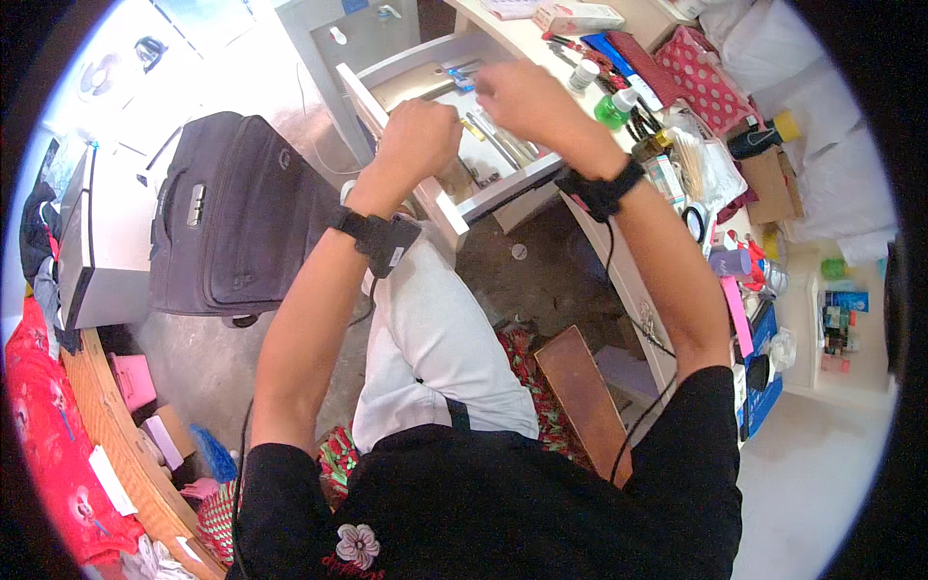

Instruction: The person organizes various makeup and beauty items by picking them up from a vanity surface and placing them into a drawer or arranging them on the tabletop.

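Note:
A white drawer [441, 194] is pulled out from the desk, with pens and other slim items [511, 145] lying in it. My left hand [423, 135] is over the drawer's near left part, fingers curled down; its fingertips are hidden. Above the drawer's right side is my right hand [528, 101], slightly blurred, with bent fingers beside a small blue item [461, 75]. Whether that hand touches the item cannot be told. Each wrist wears a black strap with a cabled device.
On the desk to the right stand a green bottle [615, 109], a white bottle [583, 75], cotton swabs [689, 156] and a polka-dot pouch [699, 76]. A dark suitcase [239, 217] stands on the floor at the left. A brown board [583, 399] leans below the desk.

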{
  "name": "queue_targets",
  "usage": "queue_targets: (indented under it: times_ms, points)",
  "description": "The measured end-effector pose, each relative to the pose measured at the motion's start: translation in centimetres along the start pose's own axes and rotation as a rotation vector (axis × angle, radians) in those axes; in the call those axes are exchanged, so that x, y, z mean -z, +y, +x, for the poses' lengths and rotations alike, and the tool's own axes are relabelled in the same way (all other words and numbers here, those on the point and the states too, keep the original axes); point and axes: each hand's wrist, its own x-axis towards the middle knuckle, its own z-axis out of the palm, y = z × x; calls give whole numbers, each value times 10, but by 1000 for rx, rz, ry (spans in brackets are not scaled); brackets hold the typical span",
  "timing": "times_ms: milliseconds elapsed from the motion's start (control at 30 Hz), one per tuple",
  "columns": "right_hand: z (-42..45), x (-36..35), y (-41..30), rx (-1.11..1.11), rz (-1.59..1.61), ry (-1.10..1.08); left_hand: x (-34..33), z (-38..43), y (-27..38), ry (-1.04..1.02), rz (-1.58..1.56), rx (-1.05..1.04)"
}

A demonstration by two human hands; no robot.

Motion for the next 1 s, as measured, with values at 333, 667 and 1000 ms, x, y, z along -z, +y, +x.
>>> queue_targets:
  times_ms: [333,667,1000]
  points:
    - [79,-143,90,-65,-287,-249,-30,-30,15,176,33,50]
    - [95,-126,82,-165,-379,-487,-30,-41,15,218,-24,84]
    - [86,-128,119,-172,-465,-503,-29,-34,23,208,-65,95]
